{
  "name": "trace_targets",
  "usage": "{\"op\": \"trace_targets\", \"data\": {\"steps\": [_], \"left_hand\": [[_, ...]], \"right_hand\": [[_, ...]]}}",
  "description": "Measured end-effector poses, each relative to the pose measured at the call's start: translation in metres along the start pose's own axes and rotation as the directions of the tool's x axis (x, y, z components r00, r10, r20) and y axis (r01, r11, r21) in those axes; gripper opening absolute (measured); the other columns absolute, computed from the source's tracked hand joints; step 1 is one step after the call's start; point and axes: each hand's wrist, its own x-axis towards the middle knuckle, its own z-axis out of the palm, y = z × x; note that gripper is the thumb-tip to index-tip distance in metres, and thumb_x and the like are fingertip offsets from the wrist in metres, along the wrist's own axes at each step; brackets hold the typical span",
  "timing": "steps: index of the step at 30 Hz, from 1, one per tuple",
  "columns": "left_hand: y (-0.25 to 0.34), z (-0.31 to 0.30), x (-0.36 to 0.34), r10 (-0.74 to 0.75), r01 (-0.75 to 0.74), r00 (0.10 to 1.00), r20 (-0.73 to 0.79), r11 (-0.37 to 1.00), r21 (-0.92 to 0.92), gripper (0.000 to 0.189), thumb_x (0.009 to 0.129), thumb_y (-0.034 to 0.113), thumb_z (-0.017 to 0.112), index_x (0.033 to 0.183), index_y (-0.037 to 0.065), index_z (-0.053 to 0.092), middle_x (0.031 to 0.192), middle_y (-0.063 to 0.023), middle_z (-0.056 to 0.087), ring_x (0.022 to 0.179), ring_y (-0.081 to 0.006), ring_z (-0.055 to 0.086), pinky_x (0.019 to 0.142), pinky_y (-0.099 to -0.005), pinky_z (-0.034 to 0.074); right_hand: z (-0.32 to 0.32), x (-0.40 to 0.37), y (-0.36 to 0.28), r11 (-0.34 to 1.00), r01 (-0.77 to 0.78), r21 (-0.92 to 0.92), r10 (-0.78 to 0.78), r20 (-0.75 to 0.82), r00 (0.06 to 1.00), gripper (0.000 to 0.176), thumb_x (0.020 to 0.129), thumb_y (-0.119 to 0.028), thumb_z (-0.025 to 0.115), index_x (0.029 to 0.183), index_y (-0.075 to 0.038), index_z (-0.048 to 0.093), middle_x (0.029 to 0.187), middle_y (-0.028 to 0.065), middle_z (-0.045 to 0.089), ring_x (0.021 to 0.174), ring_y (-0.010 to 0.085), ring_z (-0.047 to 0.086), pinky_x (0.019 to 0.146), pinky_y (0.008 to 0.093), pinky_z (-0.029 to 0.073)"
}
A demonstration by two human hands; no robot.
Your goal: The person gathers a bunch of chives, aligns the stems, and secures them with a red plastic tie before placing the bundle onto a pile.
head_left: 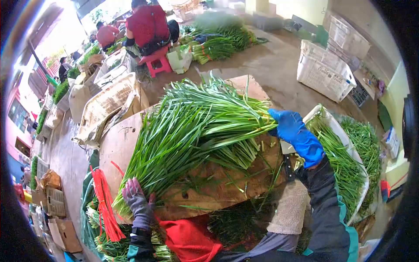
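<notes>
Long green leafy stalks lie fanned across a wooden board. My right hand, in a blue glove, is closed round the stem end of a bunch at the board's right side. At the lower left, my left hand, in a grey and pink glove, rests against the leaf tips with its fingers apart. A knife with a dark handle lies by the board's right edge, below my right hand. Red ties hang at the board's left edge, beside my left hand.
A white crate of greens stands at the right, an empty white crate behind it. Worn crates line the left. A person in red sits on a pink stool near floor piles of greens.
</notes>
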Motion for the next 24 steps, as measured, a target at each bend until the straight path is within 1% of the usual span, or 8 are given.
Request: {"op": "trace_targets", "data": {"steps": [5,8,10,12,14,16,20,24], "left_hand": [[0.037,-0.079,-0.001,0.116,-0.130,0.944,-0.309,0.991,-0.028,0.106,0.062,0.058,0.067,0.139,0.001,0.022,0.139,-0.0266,0.023,0.127,-0.0436,0.023,0.103,-0.0522,0.023],[0.119,-0.152,-0.011,0.348,-0.507,0.861,-0.371,0.647,-0.570,0.101,0.064,0.042,0.077,0.138,0.001,0.023,0.137,-0.0260,0.029,0.125,-0.0396,0.031,0.103,-0.0487,0.026],[0.174,-0.152,-0.027,0.458,0.013,0.888,0.039,0.061,-0.998,0.091,0.073,0.035,0.073,0.139,0.000,0.021,0.136,-0.0216,0.034,0.124,-0.0326,0.036,0.104,-0.0418,0.028],[0.239,-0.102,-0.023,0.632,0.649,0.719,0.291,-0.459,-0.606,0.077,0.079,0.034,0.068,0.135,0.000,0.028,0.134,-0.0148,0.039,0.119,-0.0273,0.043,0.098,-0.0391,0.037],[0.272,-0.096,-0.005,0.611,0.722,0.686,0.395,-0.504,-0.473,0.059,0.082,0.032,0.065,0.126,0.002,0.040,0.121,-0.0124,0.051,0.108,-0.0247,0.052,0.087,-0.0390,0.047],[0.287,-0.094,0.004,0.740,0.767,0.610,0.283,-0.641,0.021,0.042,0.084,0.030,0.062,0.114,0.003,0.050,0.103,-0.0092,0.060,0.094,-0.0221,0.058,0.077,-0.0388,0.051],[0.289,-0.036,-0.001,0.613,0.700,0.710,0.346,-0.666,-0.257,0.041,0.088,0.037,0.051,0.107,0.001,0.053,0.099,-0.0116,0.061,0.084,-0.0286,0.062,0.077,-0.0445,0.051],[0.275,-0.065,0.000,0.655,0.746,0.655,0.377,-0.639,-0.187,0.033,0.086,0.024,0.058,0.108,0.000,0.054,0.097,-0.0116,0.062,0.087,-0.0268,0.062,0.070,-0.0466,0.054]], "right_hand": [[-0.018,-0.009,-0.010,0.994,-0.017,-0.109,0.023,0.053,0.998,0.040,0.065,-0.028,0.071,0.096,-0.008,0.057,0.078,0.0170,0.060,0.073,0.0360,0.059,0.064,0.0424,0.048],[-0.005,-0.022,-0.017,0.997,-0.038,-0.063,0.042,0.062,0.997,0.039,0.066,-0.029,0.070,0.096,-0.008,0.056,0.081,0.0168,0.061,0.076,0.0349,0.060,0.064,0.0420,0.048],[-0.006,-0.039,-0.036,0.996,-0.012,0.092,0.015,-0.030,0.999,0.034,0.068,-0.029,0.068,0.093,-0.008,0.057,0.078,0.0169,0.061,0.073,0.0351,0.060,0.062,0.0440,0.048],[-0.011,-0.063,-0.065,0.980,-0.022,0.197,0.036,-0.072,0.997,0.025,0.073,-0.024,0.061,0.091,-0.008,0.055,0.070,0.0185,0.060,0.066,0.0395,0.059,0.058,0.0482,0.047],[0.014,-0.090,-0.079,0.973,0.044,0.225,-0.034,-0.048,0.998,0.023,0.075,-0.018,0.057,0.091,-0.003,0.052,0.070,0.0211,0.060,0.061,0.0389,0.060,0.054,0.0480,0.047],[0.005,-0.116,-0.107,0.948,-0.049,0.313,-0.010,0.187,0.982,0.057,0.078,-0.034,0.060,0.114,0.006,0.045,0.081,0.0236,0.062,0.072,0.0379,0.062,0.061,0.0464,0.049],[0.014,-0.140,-0.082,0.706,-0.039,0.707,-0.016,0.071,0.997,0.059,0.078,-0.045,0.064,0.118,-0.002,0.054,0.097,0.0199,0.063,0.082,0.0326,0.063,0.070,0.0381,0.051],[-0.009,-0.109,-0.037,0.829,-0.216,0.516,0.216,0.061,0.975,0.040,0.073,-0.036,0.070,0.102,-0.009,0.064,0.071,0.0149,0.059,0.068,0.0331,0.060,0.062,0.0404,0.048]]}}
